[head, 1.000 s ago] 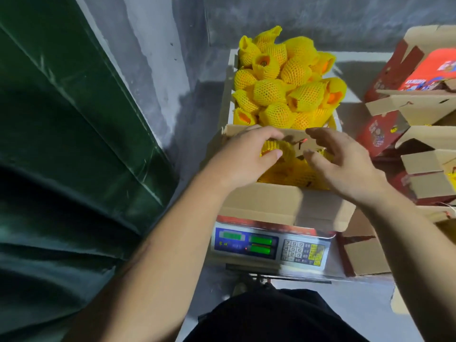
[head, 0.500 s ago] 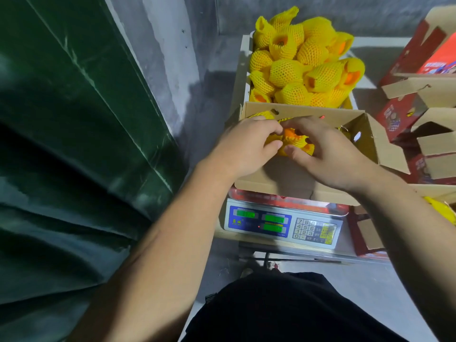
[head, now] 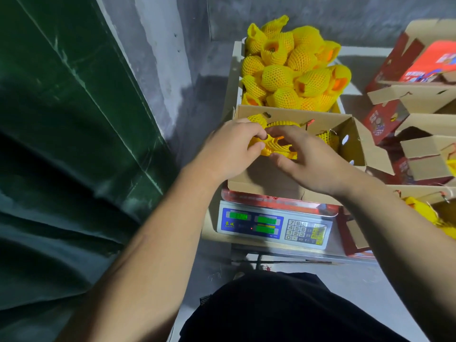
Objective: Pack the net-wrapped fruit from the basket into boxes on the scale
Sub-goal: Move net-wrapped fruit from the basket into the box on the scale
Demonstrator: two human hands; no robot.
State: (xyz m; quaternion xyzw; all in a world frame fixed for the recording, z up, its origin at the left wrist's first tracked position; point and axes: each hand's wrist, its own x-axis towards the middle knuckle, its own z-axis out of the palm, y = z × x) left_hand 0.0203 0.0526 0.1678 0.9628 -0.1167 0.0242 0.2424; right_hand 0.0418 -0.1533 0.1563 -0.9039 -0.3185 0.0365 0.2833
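We have both hands in the open box (head: 291,178) on the scale (head: 272,227), centre of frame; left hand (head: 229,149) curls thumb and fingers round a net-wrapped fruit (head: 274,144) from the left, right hand (head: 308,159) pinches the same fruit from the right, fingertips nearly meeting over it. More wrapped fruit sits at the far right inside the box; we cannot tell how full it is, since our hands cover most of the inside. The supply pile of wrapped fruit (head: 291,70) heaps in the basket (head: 237,70) just behind the box, upper centre. Red printed cartons (head: 407,99) stack at the right edge

To do this step well, we judge: seat the fruit down against its neighbours, keep the foam net pulled over it so no skin shows, don't squeeze hard. We let go one hand at a time so it doesn't roll, keep our wrists off the box wall so the scale reads true, then check the green display before reaching up to the pile for the next one
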